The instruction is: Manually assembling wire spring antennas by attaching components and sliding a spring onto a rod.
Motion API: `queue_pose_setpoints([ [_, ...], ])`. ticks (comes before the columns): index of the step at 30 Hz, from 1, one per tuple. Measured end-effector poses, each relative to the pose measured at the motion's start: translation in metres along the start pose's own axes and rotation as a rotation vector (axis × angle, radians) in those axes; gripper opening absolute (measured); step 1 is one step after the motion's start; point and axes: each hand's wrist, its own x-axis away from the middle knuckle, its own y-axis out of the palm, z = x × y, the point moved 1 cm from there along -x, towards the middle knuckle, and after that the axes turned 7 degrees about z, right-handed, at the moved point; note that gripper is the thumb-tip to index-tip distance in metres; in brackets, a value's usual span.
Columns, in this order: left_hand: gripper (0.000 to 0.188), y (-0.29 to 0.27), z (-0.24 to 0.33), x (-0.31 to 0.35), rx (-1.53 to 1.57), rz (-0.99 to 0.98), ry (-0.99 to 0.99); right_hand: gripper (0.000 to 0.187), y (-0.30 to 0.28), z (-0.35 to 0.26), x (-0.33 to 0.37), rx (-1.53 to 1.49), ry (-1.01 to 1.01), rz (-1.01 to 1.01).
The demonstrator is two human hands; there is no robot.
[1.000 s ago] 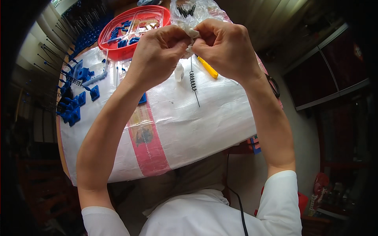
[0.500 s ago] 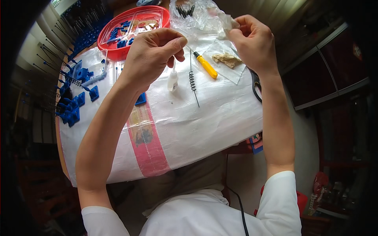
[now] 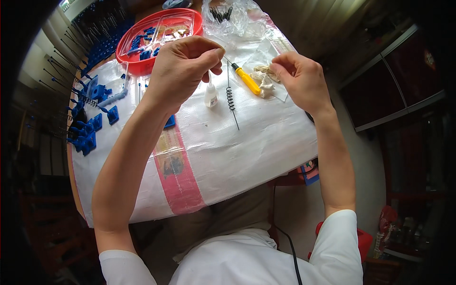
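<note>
My left hand (image 3: 190,66) is raised over the table, thumb and forefinger pinched together. What lies between them is too small to make out. Below its lower fingers is a small white nozzle bottle (image 3: 211,96); whether they touch it is unclear. Beside the bottle, a black coil spring with long straight ends (image 3: 230,98) reaches up close to the left fingertips. A yellow-handled tool with a black collar (image 3: 248,81) lies to its right. My right hand (image 3: 300,73) has curled fingers near a brownish crumpled wad (image 3: 262,71) and a crumpled white tissue (image 3: 267,88); its grip is hidden.
A red basin (image 3: 122,53) with clear trays of blue parts stands at the back. Black pieces lie in a clear plastic bag (image 3: 237,23). Blue stands (image 3: 86,135) with upright rods crowd the left. White woven sheeting (image 3: 247,147) covers the table.
My right hand has come down and nearer, from the plastic bag toward the brownish wad. The white tissue it held up now lies beside the yellow handle. My left hand has barely moved.
</note>
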Motion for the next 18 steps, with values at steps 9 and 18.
queue_pose_setpoints([
  [9,0.014,0.005,0.002,0.004,-0.074,0.029,0.094,0.013,0.023,-0.061,-0.007,-0.282,-0.273,0.191],
  [18,0.013,0.008,0.001,0.004,-0.116,0.002,0.133,0.007,0.033,-0.062,-0.019,-0.08,-0.513,0.273],
])
